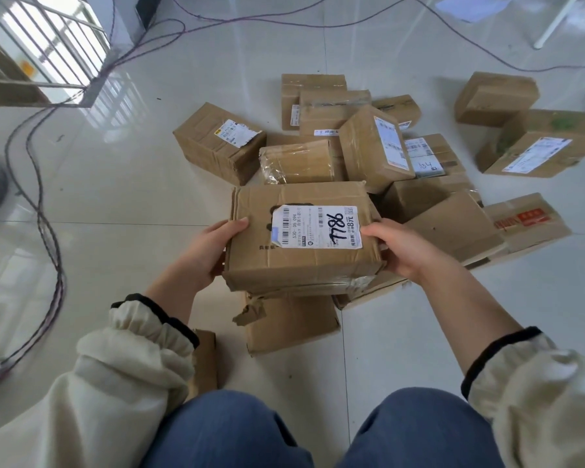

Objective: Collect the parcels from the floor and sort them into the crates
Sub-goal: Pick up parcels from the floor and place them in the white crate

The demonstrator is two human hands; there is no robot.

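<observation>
Being kept label-up, probably for reading its number, the parcel marked 7786 (301, 244) was gripped at both ends by the left hand (210, 255) and right hand (402, 251), fingers (237, 225) curled round it, at the near edge of the pile (368, 146) on the floor (142, 214).

Both arms reach forward and down, the forearms bare. The left hand (213, 255) grips the left side of a cardboard parcel (301, 265) - thumb lying on the top face by the edge, fingers out of sight beneath. The right hand (404, 251) does the same on the right side, thumb on top. Cream sleeves (115, 366) with dark cuffs sit bunched near the elbows. Bent knees (230, 430) in blue trousers are spread apart below - one under each arm.
</observation>
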